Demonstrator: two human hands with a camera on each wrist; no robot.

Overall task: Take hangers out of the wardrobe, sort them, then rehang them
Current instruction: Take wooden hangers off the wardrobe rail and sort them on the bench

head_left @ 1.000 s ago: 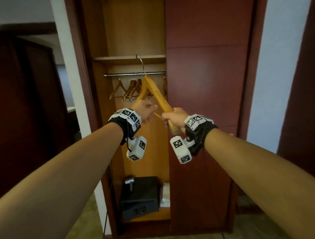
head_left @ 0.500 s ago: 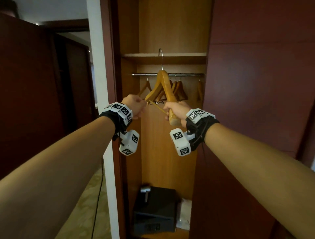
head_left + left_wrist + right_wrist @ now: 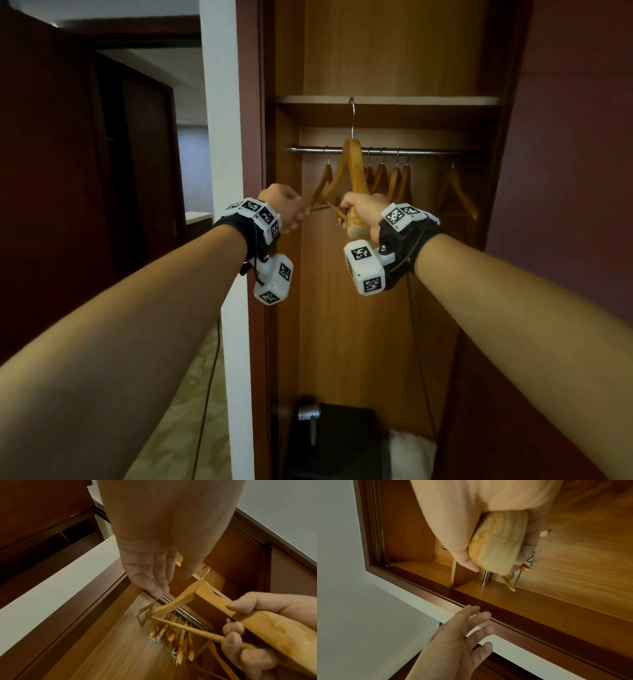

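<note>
Wooden hanger (image 3: pixel 352 171) sits in the right hand (image 3: pixel 363 211), whose fingers curl round one thick arm end and the thin crossbar; its steel hook stands up in front of the shelf edge (image 3: pixel 387 101), off the rail. Beside it, the left hand (image 3: pixel 150 566) holds nothing, fingers loosely extended near the hanger's other end. Behind both, more wooden hangers (image 3: pixel 394 178) hang on the metal rail (image 3: pixel 424 151) inside the wardrobe (image 3: pixel 376 325). Down on the wardrobe floor stands a black safe (image 3: pixel 339 445).

Right hand (image 3: pixel 363 212) fisted in a grip; left hand (image 3: pixel 453 639) loosely spread.
</note>
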